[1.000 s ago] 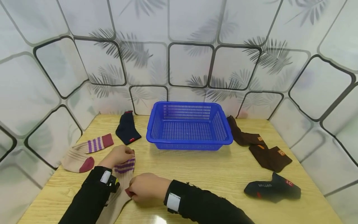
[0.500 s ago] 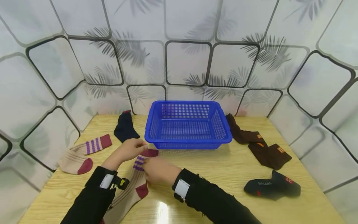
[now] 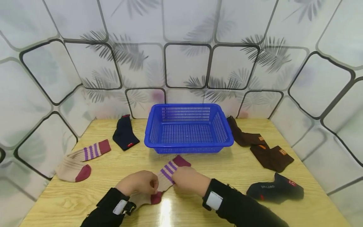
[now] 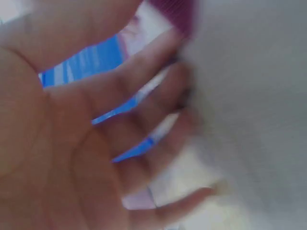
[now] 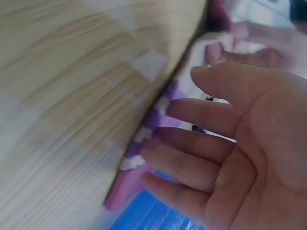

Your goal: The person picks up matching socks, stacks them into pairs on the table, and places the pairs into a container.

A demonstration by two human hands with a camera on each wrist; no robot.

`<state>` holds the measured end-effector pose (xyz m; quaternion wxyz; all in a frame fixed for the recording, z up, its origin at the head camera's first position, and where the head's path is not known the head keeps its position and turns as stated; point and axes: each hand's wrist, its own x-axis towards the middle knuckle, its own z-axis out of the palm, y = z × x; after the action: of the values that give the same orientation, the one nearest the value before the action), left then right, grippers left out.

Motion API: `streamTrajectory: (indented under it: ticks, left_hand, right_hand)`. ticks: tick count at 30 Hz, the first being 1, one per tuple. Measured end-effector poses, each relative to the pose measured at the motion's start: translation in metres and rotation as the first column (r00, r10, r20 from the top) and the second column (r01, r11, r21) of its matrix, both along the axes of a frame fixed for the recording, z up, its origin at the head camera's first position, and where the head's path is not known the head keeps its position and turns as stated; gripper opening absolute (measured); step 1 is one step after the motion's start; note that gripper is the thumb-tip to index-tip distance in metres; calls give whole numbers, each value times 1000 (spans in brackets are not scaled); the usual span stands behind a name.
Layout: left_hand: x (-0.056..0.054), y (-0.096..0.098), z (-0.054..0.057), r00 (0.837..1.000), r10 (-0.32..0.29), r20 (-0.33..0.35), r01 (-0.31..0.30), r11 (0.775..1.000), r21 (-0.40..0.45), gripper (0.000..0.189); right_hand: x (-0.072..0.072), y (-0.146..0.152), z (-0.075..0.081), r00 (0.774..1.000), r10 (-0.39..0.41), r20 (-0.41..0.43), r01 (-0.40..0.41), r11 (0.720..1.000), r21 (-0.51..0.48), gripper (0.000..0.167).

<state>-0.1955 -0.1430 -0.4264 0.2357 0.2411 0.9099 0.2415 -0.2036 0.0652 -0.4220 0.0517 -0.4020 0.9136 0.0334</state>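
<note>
In the head view we are seemingly straightening the nearest sock (image 3: 164, 180), well in from the left edge of the table (image 3: 71, 201), the next move probably calling for smoothing. The left wrist view is blurring our left hand (image 4: 96, 134); we cannot tell its grip. The right wrist view is revealing, unlike the head's, our right hand (image 5: 249, 139) resting straight-fingered, unclenched, against the sock.

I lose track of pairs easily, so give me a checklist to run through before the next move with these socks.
1. Right hand at the purple stripes of the nearer striped sock: ok.
2. Left hand gripping that sock: cannot tell; it is beside a maroon patch, but its wrist view is blurred.
3. Matching sock in sight: ok, the other striped sock lies at the left.
4. Striped socks together: not ok, they lie apart.
5. Basket open side up: ok.
</note>
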Motion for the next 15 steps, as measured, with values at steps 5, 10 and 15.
streamTrajectory:
  ticks: [5,10,15]
  left_hand:
    - [-1,34,-9,977,-60,-206,73,996,60,8]
    - [19,40,1,934,-32,-355,-5,995,-101,28]
    - [48,29,10,957,48,-287,-124,959,-256,51]
  right_hand:
    - [-5,53,1,998,-63,7,63,998,-7,26]
    - [-9,74,-4,997,-55,60,56,998,-23,26]
    - [-7,76,-9,962,-47,268,69,995,-74,57]
